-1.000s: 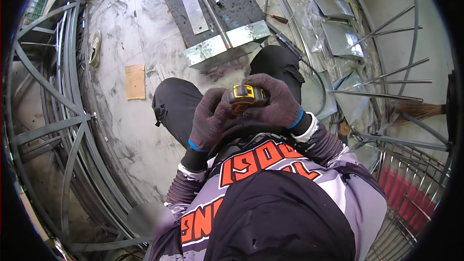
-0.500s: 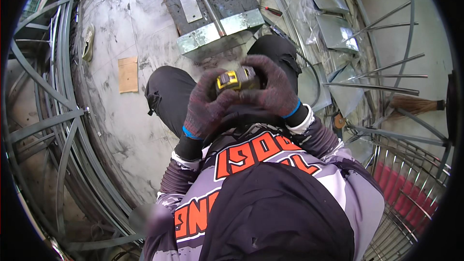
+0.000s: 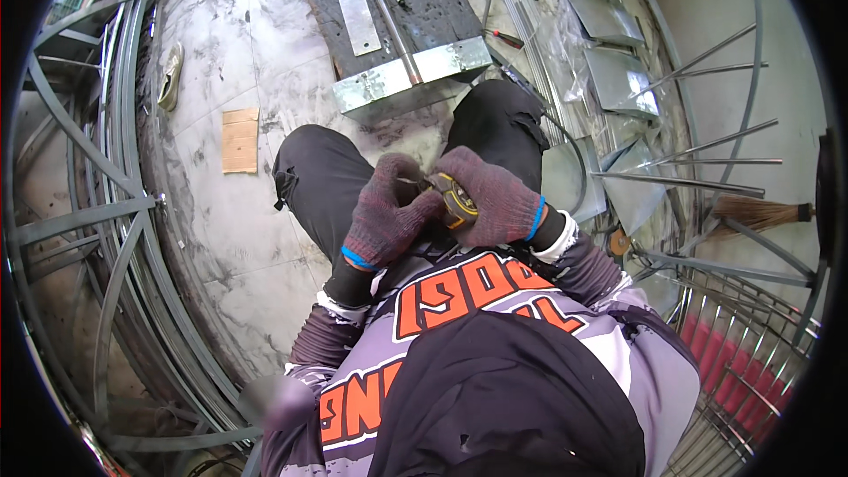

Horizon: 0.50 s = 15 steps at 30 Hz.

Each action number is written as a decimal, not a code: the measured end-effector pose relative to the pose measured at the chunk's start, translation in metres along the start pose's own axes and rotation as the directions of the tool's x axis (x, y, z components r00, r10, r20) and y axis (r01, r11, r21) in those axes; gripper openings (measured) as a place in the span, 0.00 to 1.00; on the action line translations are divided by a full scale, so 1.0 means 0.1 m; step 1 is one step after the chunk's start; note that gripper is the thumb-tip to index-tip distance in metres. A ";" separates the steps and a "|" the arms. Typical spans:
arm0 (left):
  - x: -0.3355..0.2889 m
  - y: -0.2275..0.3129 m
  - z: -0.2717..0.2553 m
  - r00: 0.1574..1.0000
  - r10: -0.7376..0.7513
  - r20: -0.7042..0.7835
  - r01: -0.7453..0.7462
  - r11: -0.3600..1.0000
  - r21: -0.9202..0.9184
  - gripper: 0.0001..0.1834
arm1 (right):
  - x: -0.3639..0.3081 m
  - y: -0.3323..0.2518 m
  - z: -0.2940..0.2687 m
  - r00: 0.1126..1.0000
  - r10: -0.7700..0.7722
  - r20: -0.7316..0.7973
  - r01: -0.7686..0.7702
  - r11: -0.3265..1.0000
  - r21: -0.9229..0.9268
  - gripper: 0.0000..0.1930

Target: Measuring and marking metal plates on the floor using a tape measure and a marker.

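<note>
Both of my hands wear dark, reddish-brown knit work gloves with blue cuffs and meet above my lap. In my right hand is a yellow-and-black tape measure, gripped with its case turned toward the left. My left hand is closed just left of the case, thumb and fingers pinched at its side. Whatever sits between those fingertips, perhaps the tape's end, is too small to make out. Beyond my knees lies a galvanized metal channel at the near end of a dark board.
A flat metal strip and a pipe lie on the board. Grey steel frames line the left side. Sheet-metal pieces, protruding rods and a wire rack stand right. Cardboard lies on the floor.
The tape measure was held up between both hands; now it is lower, turned, and in my right hand. My left hand has shifted to a pinch beside it.
</note>
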State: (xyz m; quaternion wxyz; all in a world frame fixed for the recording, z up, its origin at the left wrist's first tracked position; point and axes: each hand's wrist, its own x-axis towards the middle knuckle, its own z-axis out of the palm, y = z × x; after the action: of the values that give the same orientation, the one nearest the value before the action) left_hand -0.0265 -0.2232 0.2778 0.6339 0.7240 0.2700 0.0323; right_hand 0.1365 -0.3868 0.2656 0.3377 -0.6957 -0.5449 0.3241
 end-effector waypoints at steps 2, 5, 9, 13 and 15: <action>0.03 -0.05 0.01 0.996 0.066 -0.052 -0.067 0.997 -0.034 0.19 | 0.04 -0.08 -0.09 0.996 0.040 0.076 -0.038 0.999 -0.020 0.43; 0.04 -0.21 0.04 0.991 0.122 0.061 -0.109 0.977 -0.185 0.19 | 0.07 -0.08 -0.17 0.994 0.040 0.104 -0.033 0.997 -0.067 0.42; 0.10 -0.08 0.05 0.983 0.186 0.010 -0.184 0.979 -0.086 0.17 | 0.16 -0.13 -0.30 0.993 0.045 0.113 -0.025 0.985 -0.169 0.39; 0.21 -0.06 -0.19 0.984 0.158 -0.082 -0.172 0.961 -0.216 0.16 | 0.22 0.04 -0.64 0.998 0.028 0.051 -0.009 0.941 -0.338 0.38; 0.34 -0.12 -0.45 0.963 0.220 -0.156 -0.242 0.961 -0.138 0.17 | 0.25 0.35 -0.90 1.000 -0.030 -0.003 0.027 0.932 -0.362 0.37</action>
State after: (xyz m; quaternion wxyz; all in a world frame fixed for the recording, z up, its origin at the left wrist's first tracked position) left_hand -0.0193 -0.1679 0.2658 0.6599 0.6949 0.2239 0.1776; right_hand 0.2339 -0.3787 0.2856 0.2106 -0.7393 -0.6040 0.2103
